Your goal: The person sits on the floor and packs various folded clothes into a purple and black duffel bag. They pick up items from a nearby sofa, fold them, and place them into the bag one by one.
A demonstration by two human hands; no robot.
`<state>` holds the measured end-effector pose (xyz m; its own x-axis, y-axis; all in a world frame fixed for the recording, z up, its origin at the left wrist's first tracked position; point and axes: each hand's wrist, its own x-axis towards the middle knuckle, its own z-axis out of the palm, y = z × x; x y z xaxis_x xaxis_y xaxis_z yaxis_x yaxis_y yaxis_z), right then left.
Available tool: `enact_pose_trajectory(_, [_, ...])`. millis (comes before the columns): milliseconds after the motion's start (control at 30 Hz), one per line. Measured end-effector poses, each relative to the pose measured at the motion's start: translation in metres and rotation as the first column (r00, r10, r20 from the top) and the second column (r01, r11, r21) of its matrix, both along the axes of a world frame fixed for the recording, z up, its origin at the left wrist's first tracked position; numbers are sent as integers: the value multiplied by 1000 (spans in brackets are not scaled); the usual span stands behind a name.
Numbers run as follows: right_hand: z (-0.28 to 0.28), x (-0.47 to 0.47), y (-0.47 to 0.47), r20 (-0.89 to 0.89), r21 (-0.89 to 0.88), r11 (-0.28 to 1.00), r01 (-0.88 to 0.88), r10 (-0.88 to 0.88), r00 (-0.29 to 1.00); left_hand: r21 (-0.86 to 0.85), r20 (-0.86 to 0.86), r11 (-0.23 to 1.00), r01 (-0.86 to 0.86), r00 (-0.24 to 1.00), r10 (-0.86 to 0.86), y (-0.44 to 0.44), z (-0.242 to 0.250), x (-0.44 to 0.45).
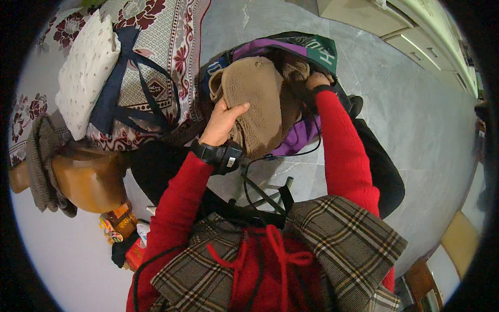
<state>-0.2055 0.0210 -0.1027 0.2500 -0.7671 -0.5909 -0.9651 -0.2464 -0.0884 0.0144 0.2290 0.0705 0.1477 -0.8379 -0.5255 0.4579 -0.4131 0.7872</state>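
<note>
A folded tan fleece garment (257, 105) lies at the mouth of a large purple, green and black bag (269, 46). My left hand (219, 121) grips its near left edge, thumb on top and fingers underneath. At the bag's right side, my right hand (317, 80) reaches in beside a bunched brown fleece fold (296, 71); its fingertips are hidden, so whether it grips anything is unclear. Purple bag cloth (298, 136) also shows below the fleece. Both wrists wear black bands, and the left one carries a boxy device (227, 157).
To the left, a patterned cloth (156, 35) bears a white spotted folded fabric (87, 74) and navy straps (121, 78). A brown knitted item (45, 167) hangs over a wooden armrest (91, 177). A dark cable (290, 155) crosses before me. Drawers (419, 50) stand far right.
</note>
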Motion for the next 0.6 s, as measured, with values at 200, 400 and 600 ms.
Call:
enact_pose_trajectory(200, [-21, -51, 15, -142, 78, 677, -732, 734, 664, -33, -58, 999, 19, 998, -21, 0, -4, -1])
enact_pose_trajectory(400, [50, -28, 67, 259, -295, 947, 124, -45, 965, -41, 3, 999, 14, 1000, -14, -1, -5, -1])
enact_pose_trajectory(600, [105, 29, 115, 274, -393, 879, -271, 393, 878, -25, -28, 1000, -16, 999, 16, -5, -2, -7])
